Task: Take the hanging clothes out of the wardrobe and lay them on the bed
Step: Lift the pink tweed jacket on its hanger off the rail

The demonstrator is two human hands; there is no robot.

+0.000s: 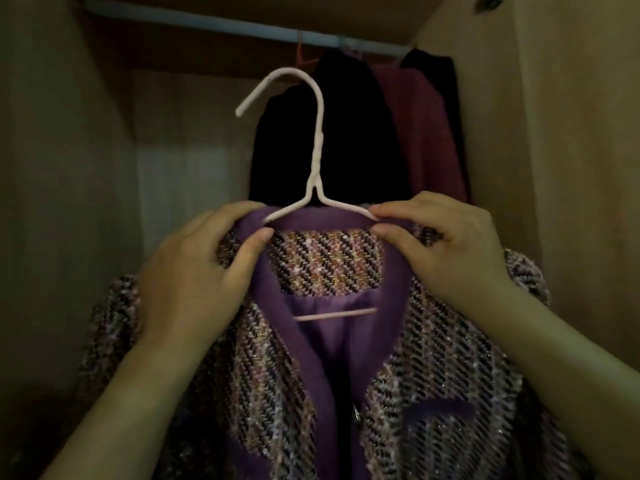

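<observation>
the tweed jacket (325, 268) with purple trim fills the centre down to 6 o'clock. it sits on a white hanger (317, 157) whose hook stands free below the rail (242, 27) at 12 o'clock. the left hand (194, 271), at 9 o'clock, grips the jacket's shoulder with its thumb on the collar. the right hand (440, 251), at 3 o'clock, pinches collar and hanger wire together. a black garment (346, 133) and a maroon garment (426, 133) hang behind, toward 1 o'clock.

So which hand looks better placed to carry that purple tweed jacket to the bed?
Probably the left hand: it wraps the shoulder of the purple tweed jacket broadly, while the right hand only pinches the collar and pale wire hanger with fingertips.
</observation>
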